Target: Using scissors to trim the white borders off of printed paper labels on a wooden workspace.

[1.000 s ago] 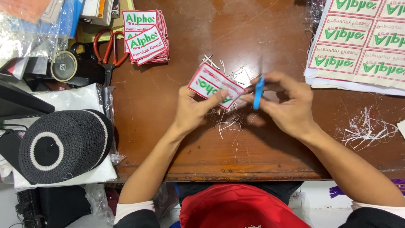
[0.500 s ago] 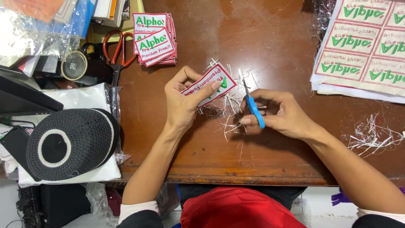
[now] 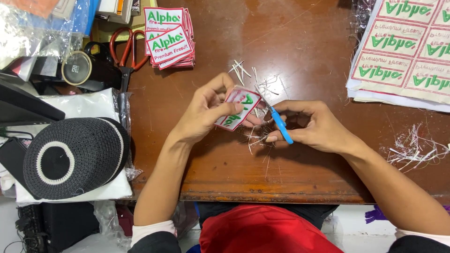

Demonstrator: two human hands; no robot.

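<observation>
A black knitted cap (image 3: 75, 157) with a white ring is lying at the far left on a folded white cloth (image 3: 79, 105). Behind it, red-handled scissors (image 3: 125, 49) are resting beside a stack of finished patches (image 3: 169, 40) with red borders and green lettering. At centre, the left hand (image 3: 204, 112) is pinching a single embroidered patch (image 3: 236, 108) between thumb and fingers, holding it tilted just above the brown wooden table (image 3: 304, 42). The right hand (image 3: 318, 126) is closing its fingers around blue-handled thread snips (image 3: 280, 124), whose tip is meeting the patch's right edge. White thread trimmings (image 3: 255, 77) are lying scattered around both hands. At the far right, a sheet of uncut patches (image 3: 403, 51) is lying above another small heap of clippings (image 3: 412, 147).
</observation>
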